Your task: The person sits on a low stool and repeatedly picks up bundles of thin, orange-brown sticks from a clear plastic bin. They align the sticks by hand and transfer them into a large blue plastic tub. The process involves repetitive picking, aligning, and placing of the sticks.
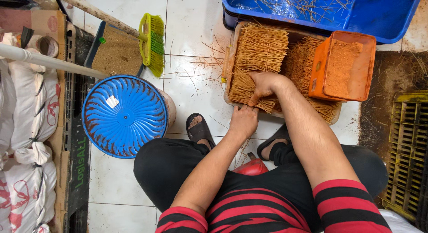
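Right hand (264, 85) lies palm-down on a flat bundle of thin tan sticks (256, 65), fingers curled over its near end and gripping a clutch of them; the sticks run away from the person, their long axis pointing from the hand toward the far rim of the shallow wooden tray (228, 70) that holds them. Left hand (243, 121) sits just below, at the tray's near edge, fingers bent and touching the same stick ends, so both hands meet at the bundle's close end, the right one further in. A second heap of sticks fills the tray's right half, with an orange plastic box (342, 65) of brownish powder resting on it. Beyond, a blue plastic tub (379, 14) holds a scatter of loose sticks. A blue ribbed round lid (125, 116) stands well to the left.
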